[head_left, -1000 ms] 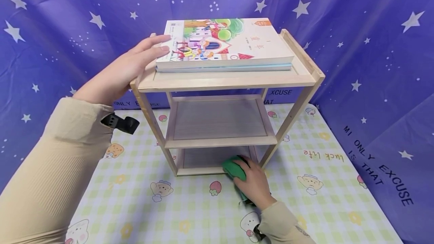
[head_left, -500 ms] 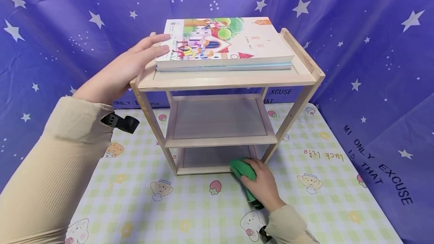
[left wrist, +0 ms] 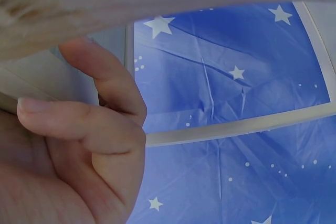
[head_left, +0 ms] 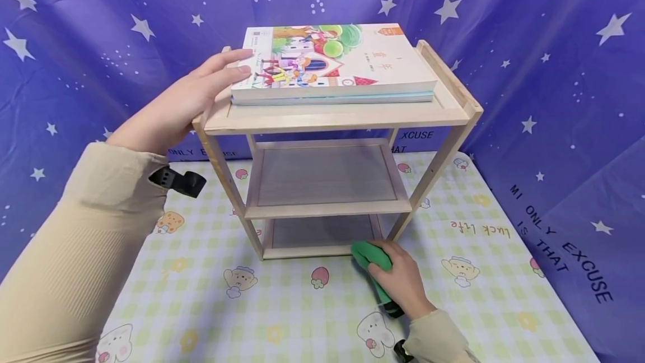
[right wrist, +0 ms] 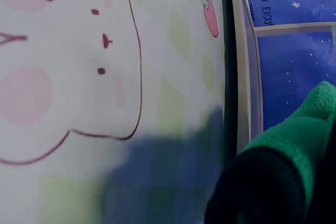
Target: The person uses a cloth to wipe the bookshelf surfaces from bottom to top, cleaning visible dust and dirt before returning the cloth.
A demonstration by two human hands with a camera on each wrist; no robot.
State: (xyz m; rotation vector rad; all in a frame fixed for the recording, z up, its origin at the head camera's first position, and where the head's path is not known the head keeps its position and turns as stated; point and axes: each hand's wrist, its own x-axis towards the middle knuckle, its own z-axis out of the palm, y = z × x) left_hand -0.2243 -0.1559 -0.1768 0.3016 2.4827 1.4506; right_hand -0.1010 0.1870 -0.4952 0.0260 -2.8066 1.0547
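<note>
A small three-tier wooden shelf [head_left: 327, 209] stands on the table. My left hand [head_left: 196, 91] holds it at the left side of its top, two fingertips touching the books there. In the left wrist view, curled fingers [left wrist: 63, 119] sit just under the wooden side rail [left wrist: 79, 17]. My right hand [head_left: 403, 279] grips a folded green cloth [head_left: 372, 256] beside the front right corner of the bottom tier. The fuzzy cloth appears at the lower right of the right wrist view, with a dark part in front of it.
Two stacked books [head_left: 332, 60] lie on the top tier, the upper one with an illustrated cover. A checked tablecloth [head_left: 282, 307] with cartoon prints covers the table. Blue star-patterned curtains [head_left: 524, 27] hang behind and at the sides.
My right hand has slid the green cloth rightward and slightly toward me, off the front edge of the bottom tier to its right corner. The left hand stays in place.
</note>
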